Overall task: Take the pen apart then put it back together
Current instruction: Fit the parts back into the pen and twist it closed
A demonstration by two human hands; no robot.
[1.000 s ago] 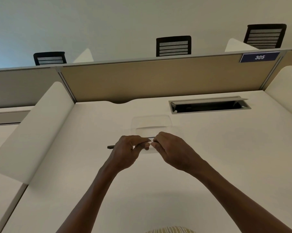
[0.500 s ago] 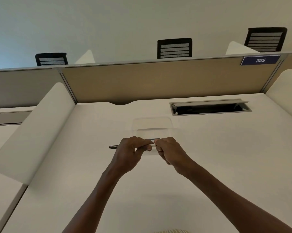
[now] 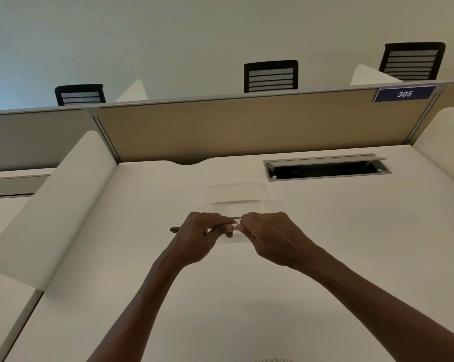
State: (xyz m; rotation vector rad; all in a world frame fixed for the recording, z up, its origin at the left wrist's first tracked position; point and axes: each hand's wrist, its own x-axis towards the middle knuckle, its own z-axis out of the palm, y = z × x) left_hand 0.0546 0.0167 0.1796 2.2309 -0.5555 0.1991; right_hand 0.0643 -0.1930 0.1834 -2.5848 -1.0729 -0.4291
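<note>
A broad, smooth white counter [image 3: 325, 257] with a matte finish filled most of the head view, its far edge cut by a shallow curved notch. Behind it stood a flat tan fabric partition [image 3: 246, 126] framed in thin grey metal, and on each side a rounded white divider panel [image 3: 51, 205] with softly curved corners. A long rectangular cable slot [image 3: 327, 168] with a grey metal rim and a raised flap was sunk into the counter at the far right, dark inside. A small blue plate [image 3: 404, 94] reading 305 sat at the partition's upper right. Three black slatted chair backs [image 3: 270, 75] showed above the partition. A clear, nearly invisible plastic tray [image 3: 237, 194] with rounded corners lay on the counter just beyond the hands.

Two bare forearms reached in from the lower edge and met above the middle of the counter. The left hand [image 3: 202, 236] was curled around the pen [image 3: 175, 229], fingers folded over the barrel. The right hand [image 3: 270, 236] was pinching the pen's other end between thumb and fingertips, its knuckles nearly touching the left hand's.

The pen was slim, straight and dark, with a thin metallic-looking stretch visible between the two hands. Its long axis ran almost level, left to right across the view, with the dark end poking out to the left past the left hand. It was held in the air above the counter, just nearer than the tray. Which end was the tip could not be told.
</note>
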